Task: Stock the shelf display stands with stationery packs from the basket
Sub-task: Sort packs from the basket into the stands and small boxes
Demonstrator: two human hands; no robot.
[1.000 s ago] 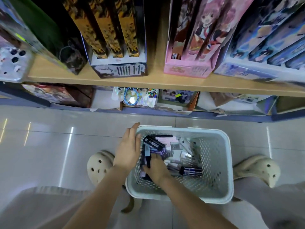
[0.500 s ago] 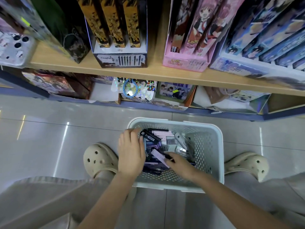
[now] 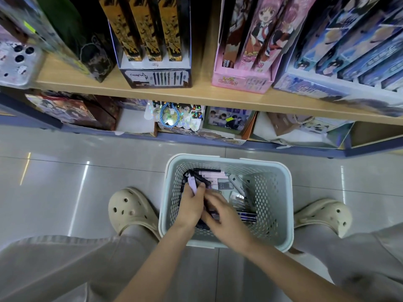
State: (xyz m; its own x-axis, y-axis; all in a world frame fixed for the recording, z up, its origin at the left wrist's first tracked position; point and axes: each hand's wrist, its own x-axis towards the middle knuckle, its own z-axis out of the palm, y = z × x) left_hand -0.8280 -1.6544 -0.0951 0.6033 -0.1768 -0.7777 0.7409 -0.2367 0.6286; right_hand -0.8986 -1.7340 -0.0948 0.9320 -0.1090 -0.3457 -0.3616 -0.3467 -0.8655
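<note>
Head | left hand (image 3: 191, 207) grips lilac pack (image 3: 192, 185) | right hand (image 3: 225, 217) touches packs (image 3: 220, 184)

Loose trousers (image 3: 54, 262) of pale beige-grey cloth are worn on both legs. Cream foam clogs are worn on the feet, the left clog (image 3: 130, 211) and the right clog (image 3: 325, 216), each with a rounded toe pierced by round holes. The forearms (image 3: 152, 269) are left bare by the clothing, as are the left hand (image 3: 192, 205) and the right hand (image 3: 224, 216).

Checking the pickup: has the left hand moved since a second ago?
Yes: the left hand went from the basket rim inward and now grips a lilac pack.
</note>
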